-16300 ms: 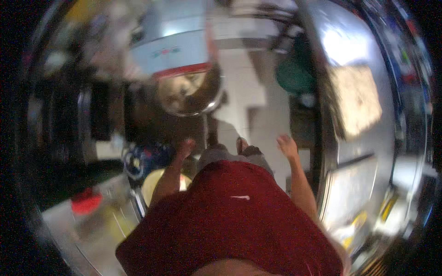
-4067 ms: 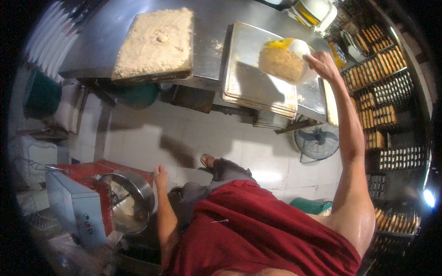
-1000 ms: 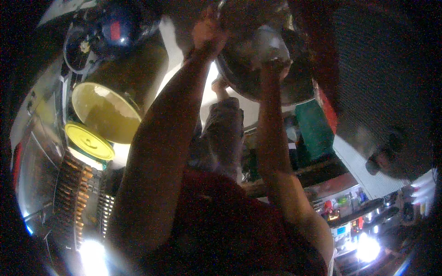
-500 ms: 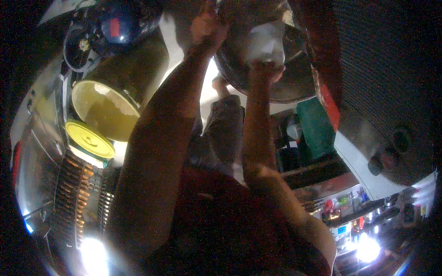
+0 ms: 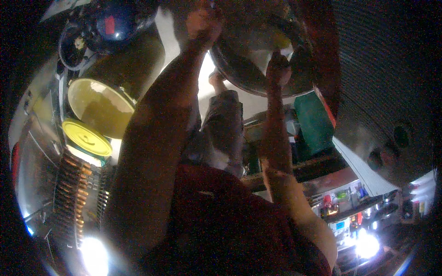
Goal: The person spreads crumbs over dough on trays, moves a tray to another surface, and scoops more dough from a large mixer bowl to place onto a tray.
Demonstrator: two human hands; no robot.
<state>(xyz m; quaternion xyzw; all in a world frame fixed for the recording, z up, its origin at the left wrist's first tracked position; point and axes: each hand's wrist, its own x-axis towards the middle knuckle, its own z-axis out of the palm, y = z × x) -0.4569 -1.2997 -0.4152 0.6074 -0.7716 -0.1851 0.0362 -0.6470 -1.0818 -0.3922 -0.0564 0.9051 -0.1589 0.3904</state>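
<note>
A large round dark metal pot (image 5: 244, 66) lies tipped with its mouth toward me, at the upper middle of the view. My left hand (image 5: 202, 25) is closed at the left edge of its rim, fingers partly lost in the dark. My right hand (image 5: 279, 71) reaches inside the pot mouth with its fingers curled. Past its knuckles a small pale patch and a dark shape show, too blurred to name. What the right hand grips, if anything, cannot be told.
At left stand a yellowish bucket (image 5: 99, 103), its yellow lid (image 5: 87, 137) and a rack (image 5: 76, 198). A dark blue rounded object (image 5: 115, 27) is at the upper left. A green box (image 5: 313, 122) and a corrugated panel (image 5: 363, 168) stand at right. My bare foot (image 5: 216, 78) is below the pot.
My right hand has moved right within the pot mouth. The white piece seen at its fingers before is mostly out of sight. My left hand stays at the rim.
</note>
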